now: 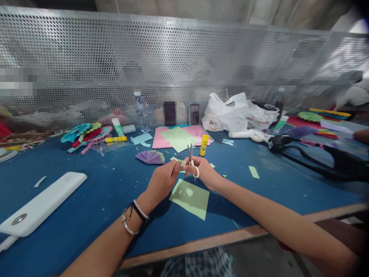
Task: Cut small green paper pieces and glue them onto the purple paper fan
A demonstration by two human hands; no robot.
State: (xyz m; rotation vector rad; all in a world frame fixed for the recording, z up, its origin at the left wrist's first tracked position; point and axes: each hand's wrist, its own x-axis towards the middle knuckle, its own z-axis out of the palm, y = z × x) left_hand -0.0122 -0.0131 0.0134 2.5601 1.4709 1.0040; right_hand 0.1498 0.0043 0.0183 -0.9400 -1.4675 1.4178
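Observation:
My right hand [203, 171] grips small scissors [190, 154] by their white handles, blades pointing up and slightly apart. My left hand [164, 179] is pinched on a small piece of pale green paper [182, 168] held against the scissors. Both hands hover over the blue table [109, 192]. A pale green paper square [189, 198] lies flat just below them. A purple folded paper fan [150, 156] lies a little beyond my left hand, and a yellow glue stick [204, 145] stands upright beyond the right.
Pink and green paper sheets [180, 137] lie behind the glue stick. A white power bank [40, 207] sits at left. Colourful paper fans [85, 134], a water bottle [140, 109], white plastic bags [230, 111] and a black strap [314, 157] line the back and right. A perforated metal screen [184, 65] closes the far side.

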